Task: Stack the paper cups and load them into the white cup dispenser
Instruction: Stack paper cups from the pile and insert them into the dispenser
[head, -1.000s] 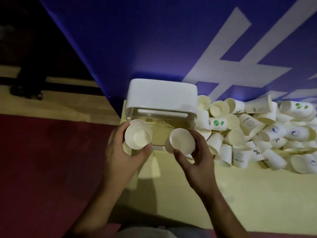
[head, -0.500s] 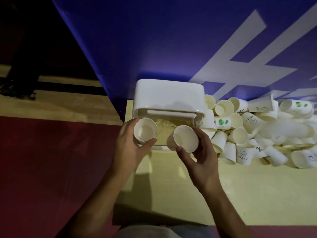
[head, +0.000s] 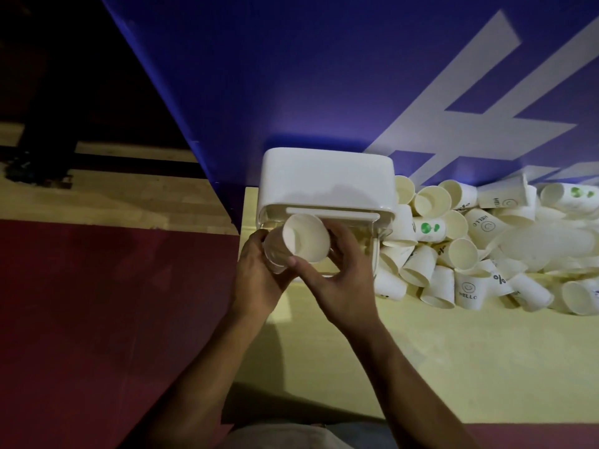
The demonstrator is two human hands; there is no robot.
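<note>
1. between our two hands, just in front of the dispenser's clear lower front, we hold two paper cups that meet mouth-up and tilted toward us.
2. our left hand (head: 259, 280) is closed around the left cup (head: 275, 252), fingers wrapped on its side wall; this cup looks blurred and partly hidden.
3. our right hand (head: 340, 280) grips the right cup (head: 304, 238), thumb on the near side and fingers curled around the far side; its pale inside faces the camera.
4. the right cup overlaps the left cup's rim, but we cannot tell whether one sits inside the other.
5. just behind the cups stands the white cup dispenser (head: 327, 179), its white top above a clear lower part, set on the yellow tabletop (head: 453, 358) against a blue wall (head: 291, 76) with pale stripes.
6. to the right of the dispenser, touching its side, lies a loose pile of paper cups (head: 486, 247), some on their sides, some mouth-up; a few show "hello", a smiling face, a percent sign or green marks.
7. left of the tabletop we see dark red floor (head: 97, 319) and a strip of pale wood beyond it.
8. both our forearms are bare and reach in from the lower edge.
</note>
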